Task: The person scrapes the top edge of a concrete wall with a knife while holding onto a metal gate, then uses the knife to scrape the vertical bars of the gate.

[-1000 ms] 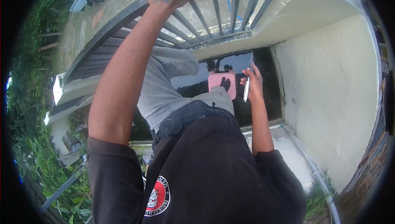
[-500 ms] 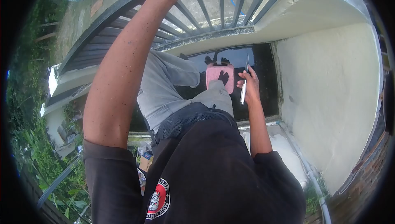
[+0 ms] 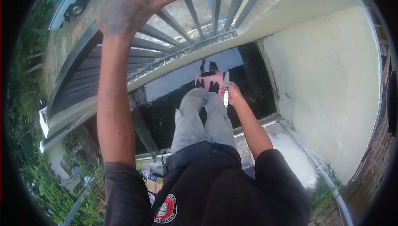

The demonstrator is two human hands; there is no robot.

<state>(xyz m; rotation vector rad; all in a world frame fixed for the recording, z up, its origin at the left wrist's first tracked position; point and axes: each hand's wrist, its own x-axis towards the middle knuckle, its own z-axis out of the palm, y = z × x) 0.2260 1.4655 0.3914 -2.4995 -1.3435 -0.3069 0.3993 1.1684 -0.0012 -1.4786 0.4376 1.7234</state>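
Observation:
My left hand (image 3: 124,10) is on the top rail of the dark metal railing (image 3: 174,23), thumb stretched out and fingers over the rail, partly cut off by the view's edge. In my right hand (image 3: 234,94) is a knife (image 3: 226,95) with a white, riveted handle. Its blade points away from me, beside my knees. Both my feet, dark in colour, stand on a pink stool-like block (image 3: 217,78) with a slot in its far side. Dark, reflecting water (image 3: 253,76) surrounds it.
A pale wall (image 3: 327,81) rises on the right, and a low ledge (image 3: 182,56) runs under the railing. Behind me are a pipe (image 3: 317,166), a white surface (image 3: 290,155) and a cardboard box (image 3: 154,184). Plants (image 3: 45,176) grow at left; a vehicle (image 3: 74,6) stands beyond.
My second foot has come onto the pink block beside the first. My left hand shows further left and lower on the railing. The knife has moved left with my right hand.

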